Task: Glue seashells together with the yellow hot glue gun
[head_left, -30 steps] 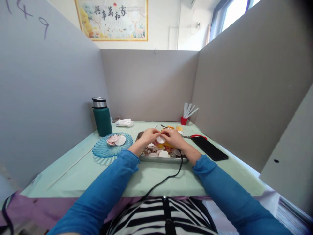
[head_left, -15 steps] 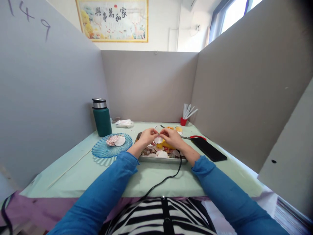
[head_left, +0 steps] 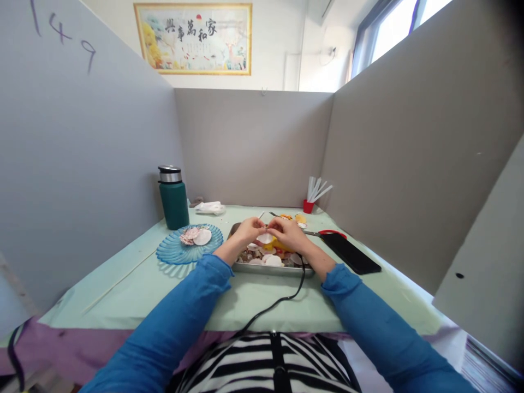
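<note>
My left hand [head_left: 248, 231] and my right hand [head_left: 287, 231] meet above a metal tray [head_left: 268, 269], fingers pinched together. Between them hangs a white seashell [head_left: 265, 238], its upper edge at both sets of fingertips. Whether anything small is pressed onto the shell is hidden by the fingers. Inside the tray lie several loose shells [head_left: 272, 261] and a yellow object [head_left: 269, 245] of a kind I cannot make out. A black cord [head_left: 282, 299] runs from beside my right wrist down over the table's front edge.
A blue glass plate [head_left: 168, 251] bearing shells stands left, before a green bottle [head_left: 173, 204]. At right lie a black phone [head_left: 351, 253] and red-handled scissors [head_left: 332, 233]. A red cup [head_left: 308, 206] of white sticks stands behind. Grey partitions [head_left: 254, 147] enclose the table.
Both hands stay together over the tray, with the white shell still at the fingertips and slightly more covered. The whole view has shifted slightly.
</note>
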`<control>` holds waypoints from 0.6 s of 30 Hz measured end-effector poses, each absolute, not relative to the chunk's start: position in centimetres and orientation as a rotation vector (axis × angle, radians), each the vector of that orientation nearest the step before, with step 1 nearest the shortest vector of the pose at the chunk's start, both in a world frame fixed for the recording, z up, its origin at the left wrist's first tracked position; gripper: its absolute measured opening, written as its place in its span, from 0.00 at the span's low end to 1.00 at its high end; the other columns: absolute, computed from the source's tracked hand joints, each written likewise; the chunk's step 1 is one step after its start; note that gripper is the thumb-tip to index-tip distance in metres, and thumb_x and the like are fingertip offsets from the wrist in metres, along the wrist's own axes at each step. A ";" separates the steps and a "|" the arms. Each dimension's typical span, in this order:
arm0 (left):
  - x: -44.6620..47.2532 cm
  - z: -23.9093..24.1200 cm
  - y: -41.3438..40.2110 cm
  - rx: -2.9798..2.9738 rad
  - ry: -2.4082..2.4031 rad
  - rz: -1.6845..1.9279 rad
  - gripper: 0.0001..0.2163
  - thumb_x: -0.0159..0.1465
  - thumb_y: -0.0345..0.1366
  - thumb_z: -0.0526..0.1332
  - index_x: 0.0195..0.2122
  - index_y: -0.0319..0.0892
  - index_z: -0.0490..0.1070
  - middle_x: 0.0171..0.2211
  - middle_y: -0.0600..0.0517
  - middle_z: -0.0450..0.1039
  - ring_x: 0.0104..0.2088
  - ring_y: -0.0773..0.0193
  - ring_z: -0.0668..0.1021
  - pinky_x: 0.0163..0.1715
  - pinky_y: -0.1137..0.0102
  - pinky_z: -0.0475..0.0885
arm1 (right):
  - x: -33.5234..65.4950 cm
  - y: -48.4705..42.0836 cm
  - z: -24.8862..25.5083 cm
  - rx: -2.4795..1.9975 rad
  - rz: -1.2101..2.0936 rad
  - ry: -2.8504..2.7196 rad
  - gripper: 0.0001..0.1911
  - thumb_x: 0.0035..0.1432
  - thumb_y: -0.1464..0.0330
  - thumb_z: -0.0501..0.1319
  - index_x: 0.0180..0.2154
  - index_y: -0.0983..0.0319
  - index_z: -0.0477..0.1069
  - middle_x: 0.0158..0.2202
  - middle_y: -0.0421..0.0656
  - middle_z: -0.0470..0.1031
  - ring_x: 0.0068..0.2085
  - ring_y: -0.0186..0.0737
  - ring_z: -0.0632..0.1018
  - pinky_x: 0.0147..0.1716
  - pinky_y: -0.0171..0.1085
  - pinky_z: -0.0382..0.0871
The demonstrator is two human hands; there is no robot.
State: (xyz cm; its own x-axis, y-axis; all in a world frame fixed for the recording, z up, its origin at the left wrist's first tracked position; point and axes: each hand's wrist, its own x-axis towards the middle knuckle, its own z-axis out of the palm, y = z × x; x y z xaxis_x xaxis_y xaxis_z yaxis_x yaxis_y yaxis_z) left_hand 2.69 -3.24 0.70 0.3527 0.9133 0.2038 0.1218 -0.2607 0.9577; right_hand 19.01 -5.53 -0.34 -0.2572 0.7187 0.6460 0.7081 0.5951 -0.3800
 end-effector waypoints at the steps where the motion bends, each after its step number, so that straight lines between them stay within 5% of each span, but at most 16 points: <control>1: 2.7 0.7 -3.3 1.648 0.943 1.022 0.08 0.53 0.29 0.65 0.28 0.36 0.65 0.28 0.53 0.65 0.29 0.66 0.72 0.22 0.69 0.76 | 19.0 -5.5 -0.4 -1.135 0.018 -2.002 0.05 0.55 0.67 0.59 0.31 0.62 0.71 0.26 0.39 0.73 0.28 0.33 0.70 0.28 0.31 0.58; 18: 2.8 1.2 -4.0 1.671 1.031 0.945 0.05 0.58 0.30 0.62 0.31 0.38 0.65 0.32 0.52 0.67 0.30 0.67 0.73 0.23 0.70 0.76 | 19.1 -5.4 -0.5 -1.124 0.018 -2.033 0.06 0.56 0.66 0.59 0.32 0.62 0.71 0.26 0.39 0.73 0.28 0.33 0.70 0.28 0.32 0.58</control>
State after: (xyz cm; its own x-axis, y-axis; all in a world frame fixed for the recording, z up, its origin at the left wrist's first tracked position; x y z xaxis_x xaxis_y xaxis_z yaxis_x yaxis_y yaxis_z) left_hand 2.78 -4.04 1.15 0.3528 0.9259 0.1348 0.2141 -0.2202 0.9517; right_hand 19.12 -5.43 -0.49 -0.2895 0.7185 0.6324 0.7071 0.6059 -0.3646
